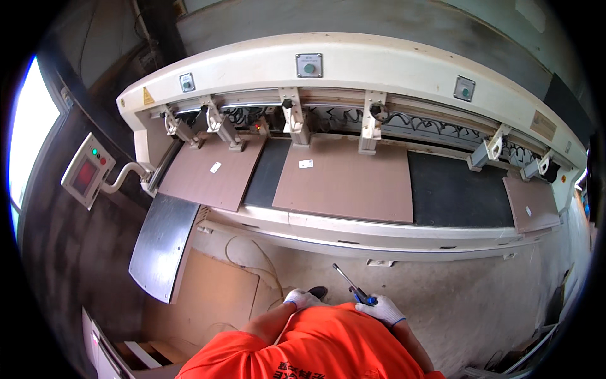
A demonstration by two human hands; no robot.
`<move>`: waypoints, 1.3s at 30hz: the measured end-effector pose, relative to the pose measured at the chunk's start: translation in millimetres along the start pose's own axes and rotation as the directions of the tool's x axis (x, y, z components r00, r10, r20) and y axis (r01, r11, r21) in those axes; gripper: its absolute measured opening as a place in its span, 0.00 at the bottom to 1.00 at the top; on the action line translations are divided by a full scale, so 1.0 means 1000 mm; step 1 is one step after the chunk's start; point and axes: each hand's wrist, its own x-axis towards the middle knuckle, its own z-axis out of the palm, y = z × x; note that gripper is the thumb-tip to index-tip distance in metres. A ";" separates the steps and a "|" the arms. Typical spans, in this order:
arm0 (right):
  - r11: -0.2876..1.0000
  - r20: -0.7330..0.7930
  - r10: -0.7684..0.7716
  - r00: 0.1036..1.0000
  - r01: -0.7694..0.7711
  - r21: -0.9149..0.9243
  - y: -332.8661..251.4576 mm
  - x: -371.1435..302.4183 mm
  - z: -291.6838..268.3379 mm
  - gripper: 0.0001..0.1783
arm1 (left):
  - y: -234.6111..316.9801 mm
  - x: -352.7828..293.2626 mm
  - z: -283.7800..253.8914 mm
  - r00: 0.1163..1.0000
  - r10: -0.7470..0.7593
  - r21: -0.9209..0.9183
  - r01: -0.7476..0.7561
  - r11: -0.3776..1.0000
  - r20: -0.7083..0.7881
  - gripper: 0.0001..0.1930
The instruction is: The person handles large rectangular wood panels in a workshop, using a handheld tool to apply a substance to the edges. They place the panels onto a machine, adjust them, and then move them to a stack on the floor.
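Observation:
My right hand (pixel 383 310), in a white knitted glove with a blue cuff, is wrapped round the grip of an air blow gun (pixel 361 294). The gun's thin metal nozzle points up and to the left, toward the machine. Close to my waist is my left hand (pixel 302 298), gloved too. Its fingers are not clear, so what it holds, if anything, cannot be made out. In front of me stands a long cream-coloured machine (pixel 379 55) with a row of clamps. Brown panels lie on its dark bed: a left panel (pixel 221 183), a middle panel (pixel 353 192) and a right panel (pixel 530 196).
A control box (pixel 87 170) with a screen and lit buttons is mounted at the left. Below it juts a metal side plate (pixel 165 237). A yellowish hose (pixel 270 259) curves over the concrete floor. At lower left lies a brown board (pixel 202 284).

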 end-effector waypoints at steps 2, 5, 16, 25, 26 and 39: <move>1.000 0.008 -0.006 1.000 0.006 0.017 0.006 0.010 0.009 0.31 | -0.023 0.005 -0.008 0.983 0.178 0.355 -0.150 0.923 -0.049 0.21; 0.998 0.018 -0.007 1.000 0.006 0.066 0.010 0.023 0.020 0.30 | -0.054 0.037 -0.043 0.953 0.208 0.298 -0.137 0.945 -0.219 0.17; 0.998 -0.062 0.002 0.998 0.002 0.059 -0.099 0.088 0.049 0.27 | 0.033 0.091 -0.341 0.548 -0.496 -0.733 -0.583 0.350 -0.673 0.42; 0.999 0.017 -0.046 0.999 0.046 -0.017 -0.174 0.169 0.100 0.24 | -0.056 0.144 -0.396 0.737 -0.460 -0.868 -0.440 0.229 -0.495 0.12; 0.998 0.030 -0.053 0.998 0.052 0.030 -0.180 0.176 0.103 0.23 | -0.074 0.136 -0.383 0.736 -0.497 -0.877 -0.466 0.119 -0.459 0.13; 0.924 0.218 -0.216 0.952 0.272 -0.270 -0.269 0.249 0.089 0.28 | -0.055 -0.076 -0.217 0.717 -0.654 -0.508 -0.667 -0.545 -0.240 0.28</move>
